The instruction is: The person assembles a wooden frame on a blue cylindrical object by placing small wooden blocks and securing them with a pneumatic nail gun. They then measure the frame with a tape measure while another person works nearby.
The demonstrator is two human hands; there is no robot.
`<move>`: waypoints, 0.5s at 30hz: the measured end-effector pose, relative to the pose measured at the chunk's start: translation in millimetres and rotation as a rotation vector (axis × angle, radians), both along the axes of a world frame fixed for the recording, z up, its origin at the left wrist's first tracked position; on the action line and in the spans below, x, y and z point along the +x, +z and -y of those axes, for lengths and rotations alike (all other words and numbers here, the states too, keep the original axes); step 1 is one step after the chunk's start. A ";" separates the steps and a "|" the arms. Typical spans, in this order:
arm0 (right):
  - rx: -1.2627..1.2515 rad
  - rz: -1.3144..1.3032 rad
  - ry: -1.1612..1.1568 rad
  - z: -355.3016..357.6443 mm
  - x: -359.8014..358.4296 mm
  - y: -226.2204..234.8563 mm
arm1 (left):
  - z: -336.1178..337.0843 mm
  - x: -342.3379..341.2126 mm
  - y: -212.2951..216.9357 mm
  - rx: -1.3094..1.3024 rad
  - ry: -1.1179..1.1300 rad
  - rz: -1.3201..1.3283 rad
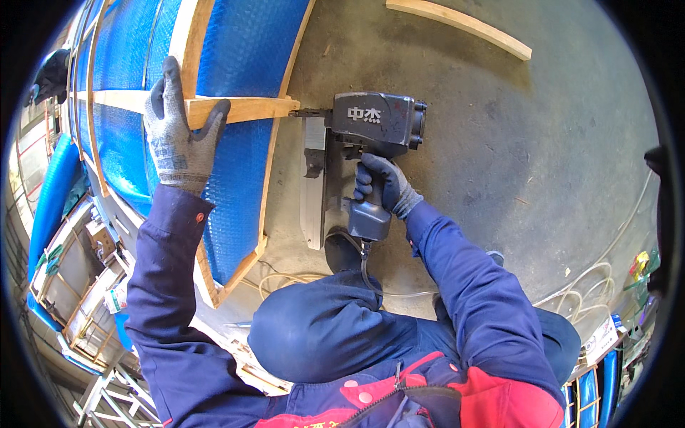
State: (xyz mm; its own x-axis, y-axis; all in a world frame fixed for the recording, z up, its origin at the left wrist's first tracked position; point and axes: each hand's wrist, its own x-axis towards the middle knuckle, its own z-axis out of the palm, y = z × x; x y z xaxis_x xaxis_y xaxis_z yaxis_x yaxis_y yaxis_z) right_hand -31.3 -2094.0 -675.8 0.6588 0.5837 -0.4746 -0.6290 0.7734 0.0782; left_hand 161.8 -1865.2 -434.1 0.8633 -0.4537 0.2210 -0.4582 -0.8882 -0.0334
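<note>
Crouching beside a load wrapped in blue bubble wrap [242, 64] and framed with wood. Gripping a dark nail gun [367, 132] by its handle, with the gloved right fingers [364, 178] curled closed around it. Holding the gun to the right of the load, with its nose at the right end of a crosswise wooden strip [250, 109]; hard to tell whether touching. Resting the gloved left fingers [173, 80] on the wood, spread wide, with thumb over the crosswise strip and forefinger along a lengthwise strip [191, 36]. Farther off, on the grey floor [514, 143], a loose wooden bar [460, 25].
</note>
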 end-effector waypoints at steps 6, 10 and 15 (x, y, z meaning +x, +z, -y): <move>-0.022 -0.043 0.012 -2.7 2.9 3.1 | -1.0 0.8 -0.6 -0.004 -0.006 0.012; 0.035 -0.010 -0.001 -5.4 1.6 0.9 | -2.5 -1.1 -1.3 -0.037 -0.012 -0.014; 0.011 -0.014 -0.012 -3.2 0.9 0.5 | 3.2 -1.9 0.5 0.011 -0.061 0.033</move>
State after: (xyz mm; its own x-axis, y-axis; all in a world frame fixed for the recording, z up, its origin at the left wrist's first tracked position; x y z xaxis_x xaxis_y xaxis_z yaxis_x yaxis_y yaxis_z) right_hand -30.5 -2090.7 -675.3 0.6591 0.5808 -0.4778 -0.6182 0.7802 0.0956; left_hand 159.9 -1868.4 -433.6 0.8264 -0.5075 0.2439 -0.5098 -0.8583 -0.0586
